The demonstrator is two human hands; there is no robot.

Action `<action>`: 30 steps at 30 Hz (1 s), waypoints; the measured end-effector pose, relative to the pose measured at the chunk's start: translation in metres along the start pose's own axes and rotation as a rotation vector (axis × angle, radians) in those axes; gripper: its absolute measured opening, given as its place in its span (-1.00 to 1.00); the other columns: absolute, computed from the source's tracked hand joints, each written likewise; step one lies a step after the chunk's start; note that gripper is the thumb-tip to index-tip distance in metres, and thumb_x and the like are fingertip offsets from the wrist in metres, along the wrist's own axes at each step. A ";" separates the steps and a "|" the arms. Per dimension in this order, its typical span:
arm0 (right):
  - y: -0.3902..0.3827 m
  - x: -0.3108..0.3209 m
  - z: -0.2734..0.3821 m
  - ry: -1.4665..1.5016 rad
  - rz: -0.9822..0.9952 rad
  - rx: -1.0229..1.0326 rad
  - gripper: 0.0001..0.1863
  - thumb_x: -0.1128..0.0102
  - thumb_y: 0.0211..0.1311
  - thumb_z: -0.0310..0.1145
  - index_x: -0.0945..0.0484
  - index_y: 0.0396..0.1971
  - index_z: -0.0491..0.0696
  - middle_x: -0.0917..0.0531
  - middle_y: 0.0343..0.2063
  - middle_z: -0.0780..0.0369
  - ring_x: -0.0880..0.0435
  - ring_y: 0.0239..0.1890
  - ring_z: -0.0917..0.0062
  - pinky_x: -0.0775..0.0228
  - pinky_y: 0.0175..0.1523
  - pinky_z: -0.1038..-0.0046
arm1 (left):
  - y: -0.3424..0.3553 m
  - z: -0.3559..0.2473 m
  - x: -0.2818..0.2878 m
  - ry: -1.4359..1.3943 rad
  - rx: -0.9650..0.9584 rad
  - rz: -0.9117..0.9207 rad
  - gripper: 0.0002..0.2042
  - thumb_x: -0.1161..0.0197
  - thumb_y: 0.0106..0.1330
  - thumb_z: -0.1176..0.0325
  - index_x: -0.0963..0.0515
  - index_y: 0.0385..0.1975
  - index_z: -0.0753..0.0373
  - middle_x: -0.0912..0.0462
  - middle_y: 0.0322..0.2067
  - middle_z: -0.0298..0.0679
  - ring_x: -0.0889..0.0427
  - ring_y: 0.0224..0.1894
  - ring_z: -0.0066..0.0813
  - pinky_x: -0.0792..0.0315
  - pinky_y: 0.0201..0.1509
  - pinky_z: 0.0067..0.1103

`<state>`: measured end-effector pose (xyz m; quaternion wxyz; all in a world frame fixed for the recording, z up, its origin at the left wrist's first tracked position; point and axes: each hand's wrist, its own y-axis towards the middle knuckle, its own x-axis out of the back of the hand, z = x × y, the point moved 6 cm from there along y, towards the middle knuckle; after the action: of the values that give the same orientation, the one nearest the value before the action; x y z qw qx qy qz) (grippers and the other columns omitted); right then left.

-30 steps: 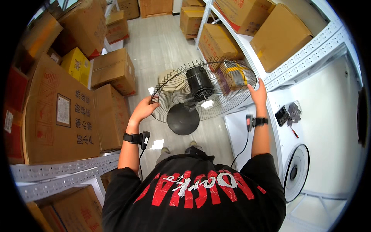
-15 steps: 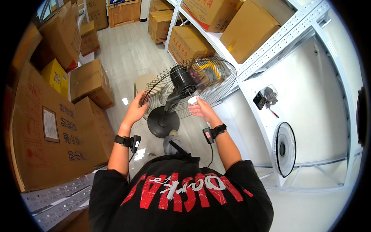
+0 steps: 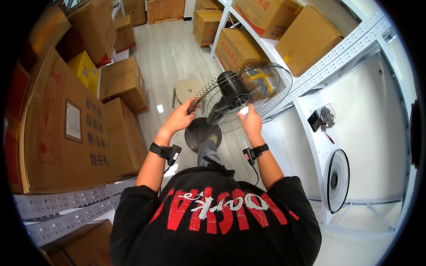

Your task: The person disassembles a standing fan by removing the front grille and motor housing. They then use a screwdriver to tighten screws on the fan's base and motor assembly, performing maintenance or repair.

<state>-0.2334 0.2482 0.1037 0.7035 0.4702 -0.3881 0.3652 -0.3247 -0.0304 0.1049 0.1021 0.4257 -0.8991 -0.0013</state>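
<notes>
The black fan (image 3: 232, 86) stands on the floor (image 3: 155, 53) in front of the person, its round base (image 3: 192, 133) flat down and its wire cage tipped up. The left hand (image 3: 179, 119) has its fingers curled on the near left rim of the cage. The right hand (image 3: 251, 122) has its fingers pinched on the small white knob (image 3: 243, 111) at the middle of the fan. One shoe (image 3: 213, 139) is over the base; I cannot tell if it presses down.

The floor is pale, smooth and shiny, with bright spots of light. A round tan stool (image 3: 191, 90) is just behind the fan. On the right is a white shelf (image 3: 309, 105) with a black gadget (image 3: 314, 121), a grey bag (image 3: 327, 117), a thin red tool (image 3: 329, 138) and a round wire cover (image 3: 335, 179) near its close end. Past it, a metal rack (image 3: 271, 48) holds brown boxes (image 3: 308, 41). On the left are a big brown box (image 3: 49, 119) and a yellow box (image 3: 83, 70). A wooden box (image 3: 165, 11) sits at the far end.
</notes>
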 end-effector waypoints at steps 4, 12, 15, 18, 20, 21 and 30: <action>-0.007 0.005 -0.016 0.351 0.022 -0.148 -0.39 -0.28 0.20 -0.02 -0.37 0.05 -0.19 -0.66 -0.35 0.08 -0.67 -0.39 0.31 -0.51 -0.27 0.32 | 0.009 -0.001 0.010 -0.071 -0.028 0.040 -0.40 -0.12 0.23 0.65 -0.18 0.31 0.34 -0.42 0.19 -0.13 -0.38 0.27 -0.37 -0.26 0.31 -0.51; -0.004 -0.022 -0.033 1.230 0.578 -0.827 -0.47 -0.05 0.37 0.04 -0.47 -0.10 -0.23 -0.68 -0.30 0.06 -0.70 -0.33 0.46 -0.61 -0.21 0.48 | 0.004 0.014 0.007 -0.122 0.013 0.034 -0.35 -0.19 0.26 0.59 -0.10 0.36 0.32 -0.40 0.21 -0.14 -0.34 0.29 -0.37 -0.28 0.30 -0.48; 0.001 -0.039 -0.046 1.210 0.491 -0.763 -0.54 -0.09 0.38 -0.05 -0.52 -0.21 -0.25 -0.69 -0.34 0.11 -0.69 -0.37 0.51 -0.59 -0.26 0.54 | 0.009 0.020 0.007 -0.164 0.001 0.023 -0.35 -0.20 0.26 0.57 -0.09 0.36 0.34 -0.39 0.21 -0.11 -0.34 0.30 -0.33 -0.29 0.30 -0.48; 0.005 -0.038 -0.044 1.070 0.372 -0.643 -0.59 -0.16 0.34 -0.10 -0.55 -0.31 -0.24 -0.69 -0.41 0.16 -0.68 -0.43 0.54 -0.54 -0.35 0.56 | 0.007 0.032 0.013 -0.191 -0.001 -0.029 -0.34 -0.23 0.28 0.51 -0.09 0.35 0.35 -0.39 0.20 -0.06 -0.36 0.29 -0.29 -0.30 0.29 -0.46; 0.006 -0.036 -0.046 0.956 0.259 -0.505 -0.60 -0.24 0.28 -0.10 -0.55 -0.35 -0.22 -0.69 -0.47 0.17 -0.67 -0.48 0.52 -0.49 -0.41 0.52 | 0.003 0.038 0.016 -0.168 0.025 -0.035 -0.31 -0.29 0.28 0.42 -0.09 0.35 0.36 -0.41 0.18 -0.02 -0.38 0.27 -0.27 -0.31 0.27 -0.44; 0.008 -0.028 -0.041 0.769 0.227 -0.428 -0.59 -0.27 0.23 -0.09 -0.55 -0.35 -0.21 -0.68 -0.50 0.17 -0.66 -0.50 0.47 -0.47 -0.42 0.47 | 0.000 0.038 0.019 -0.075 0.095 -0.061 -0.31 -0.30 0.27 0.33 -0.12 0.34 0.37 -0.44 0.15 -0.01 -0.41 0.24 -0.26 -0.34 0.25 -0.43; 0.008 0.004 -0.006 0.188 0.029 -0.067 -0.51 -0.41 0.02 0.02 -0.47 -0.50 -0.13 -0.61 -0.62 0.16 -0.60 -0.56 0.24 -0.40 -0.44 0.31 | -0.045 0.094 0.012 0.285 0.719 0.349 -0.35 -0.13 0.28 -0.22 -0.51 0.00 0.35 -0.63 -0.17 -0.12 -0.63 -0.16 -0.42 -0.53 -0.15 -0.51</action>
<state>-0.2379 0.2566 0.1085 0.7467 0.4046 -0.3392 0.4046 -0.3152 -0.0758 0.0111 0.0690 0.2715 -0.8778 0.3887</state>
